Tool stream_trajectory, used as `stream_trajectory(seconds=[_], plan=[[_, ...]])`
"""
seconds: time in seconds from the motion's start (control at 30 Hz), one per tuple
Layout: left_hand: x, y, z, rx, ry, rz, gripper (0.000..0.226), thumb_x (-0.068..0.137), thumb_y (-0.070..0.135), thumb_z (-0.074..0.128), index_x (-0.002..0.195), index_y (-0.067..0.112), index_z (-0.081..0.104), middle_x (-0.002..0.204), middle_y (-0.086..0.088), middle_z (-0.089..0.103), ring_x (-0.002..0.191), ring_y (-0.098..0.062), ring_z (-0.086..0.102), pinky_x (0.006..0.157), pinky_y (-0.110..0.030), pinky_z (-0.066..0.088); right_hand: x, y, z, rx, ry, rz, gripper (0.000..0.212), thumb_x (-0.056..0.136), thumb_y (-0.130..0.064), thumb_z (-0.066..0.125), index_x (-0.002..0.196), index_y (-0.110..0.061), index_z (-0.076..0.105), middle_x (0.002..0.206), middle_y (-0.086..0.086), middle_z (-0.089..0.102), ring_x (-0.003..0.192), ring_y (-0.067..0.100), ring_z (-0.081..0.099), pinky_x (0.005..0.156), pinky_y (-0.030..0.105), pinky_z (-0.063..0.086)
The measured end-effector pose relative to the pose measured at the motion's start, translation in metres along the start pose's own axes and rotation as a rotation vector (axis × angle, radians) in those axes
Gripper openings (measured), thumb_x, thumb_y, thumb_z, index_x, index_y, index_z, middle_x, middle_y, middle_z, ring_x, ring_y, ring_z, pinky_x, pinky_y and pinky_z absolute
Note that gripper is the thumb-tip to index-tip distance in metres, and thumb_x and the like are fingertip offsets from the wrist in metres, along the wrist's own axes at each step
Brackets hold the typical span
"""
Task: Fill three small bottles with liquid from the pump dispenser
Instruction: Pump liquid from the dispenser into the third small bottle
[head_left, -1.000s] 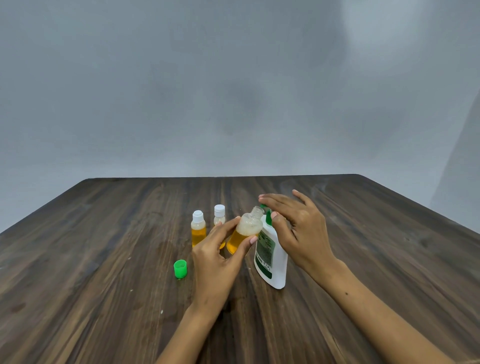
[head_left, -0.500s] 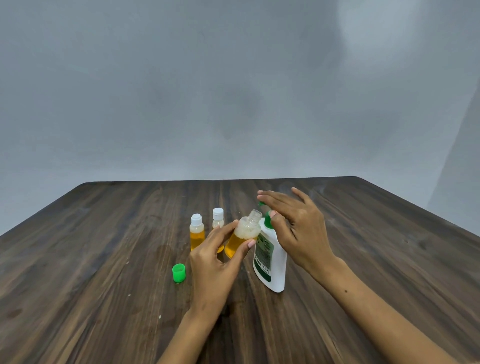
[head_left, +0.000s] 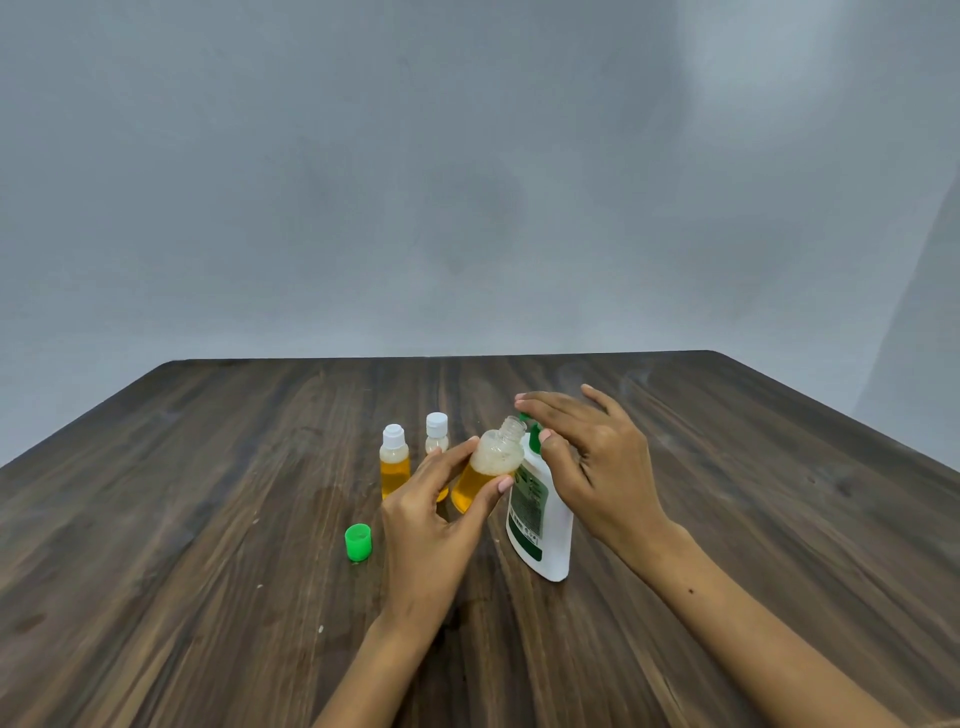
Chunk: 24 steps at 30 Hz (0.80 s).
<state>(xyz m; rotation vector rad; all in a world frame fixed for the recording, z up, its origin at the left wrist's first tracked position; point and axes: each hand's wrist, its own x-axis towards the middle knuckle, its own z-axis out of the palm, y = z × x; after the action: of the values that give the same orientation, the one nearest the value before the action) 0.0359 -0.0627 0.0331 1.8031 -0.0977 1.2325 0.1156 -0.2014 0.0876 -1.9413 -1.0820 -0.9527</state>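
The left hand (head_left: 431, 519) pinches a small clear plastic bottle with no cap (head_left: 485, 470) between thumb and fingertips, holding it above the dark wood-grain tabletop (head_left: 208, 519) and tilted so its open neck leans toward the green pump head (head_left: 530, 434) of a white plastic dispenser bottle with a green label (head_left: 540, 525). That small bottle holds amber liquid in its lower part with pale foam above it. The right hand (head_left: 592, 467) lies over the pump with fingers stretched nearly straight across its top and the thumb beside the green neck; the forearm reaches in from the lower right. The dispenser stands on the tabletop just right of the held bottle. Behind the left hand stand two small clear bottles with white caps (head_left: 395, 460), both holding amber liquid. A loose green cap (head_left: 358, 542) lies on the tabletop, left of the left wrist.
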Motion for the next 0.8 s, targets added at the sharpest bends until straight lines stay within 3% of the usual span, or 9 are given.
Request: stream_trajectory(seconds=[0.13,0.3,0.5,0.67,0.8], plan=[[0.0007,0.0007,-0.0004,0.010,0.009,0.013,0.039,0.074,0.026,0.080,0.111,0.013,0.071,0.105,0.011,0.072,0.103,-0.001,0.066,0.087,-0.016,0.051,0.0060,0.0011,-0.0039,-0.005,-0.020,-0.012,0.042,0.087,-0.027,0.036,0.112,-0.016,0.069,0.120,-0.009,0.064,0.113,0.000,0.056,0.109,0.037,0.031],[0.0010,0.0003,0.0008,0.001,0.001,0.005,0.040,0.075,0.026,0.079,0.111,0.014,0.071,0.107,0.012,0.071,0.104,-0.003,0.066,0.088,-0.019,0.052,-0.0016,-0.0002,-0.0002,-0.009,-0.006,-0.001,0.042,0.087,-0.026,0.036,0.110,-0.015,0.070,0.113,-0.006,0.068,0.106,0.003,0.060,0.106,0.039,0.036],[0.0006,0.0009,-0.0006,0.013,0.005,0.004,0.040,0.074,0.027,0.079,0.111,0.017,0.070,0.106,0.013,0.071,0.103,0.000,0.065,0.088,-0.015,0.051,0.0061,-0.0011,-0.0051,-0.020,-0.033,-0.023,0.043,0.088,-0.028,0.036,0.114,-0.016,0.069,0.121,-0.008,0.064,0.114,0.001,0.055,0.109,0.034,0.029],[0.0004,-0.0003,0.0009,-0.002,-0.010,-0.009,0.040,0.074,0.025,0.080,0.112,0.018,0.069,0.107,0.014,0.070,0.104,-0.001,0.065,0.087,-0.014,0.051,-0.0007,-0.0027,-0.0024,-0.041,-0.014,0.002,0.043,0.088,-0.028,0.035,0.111,-0.016,0.070,0.115,-0.007,0.067,0.109,0.001,0.058,0.108,0.030,0.031],[-0.0004,0.0000,0.0007,0.008,-0.015,-0.020,0.040,0.074,0.027,0.080,0.112,0.019,0.069,0.107,0.013,0.071,0.104,0.000,0.065,0.087,-0.014,0.051,0.0046,-0.0016,-0.0061,-0.019,-0.051,0.005,0.045,0.088,-0.028,0.034,0.117,-0.018,0.067,0.125,-0.010,0.061,0.118,-0.001,0.051,0.111,0.031,0.026]])
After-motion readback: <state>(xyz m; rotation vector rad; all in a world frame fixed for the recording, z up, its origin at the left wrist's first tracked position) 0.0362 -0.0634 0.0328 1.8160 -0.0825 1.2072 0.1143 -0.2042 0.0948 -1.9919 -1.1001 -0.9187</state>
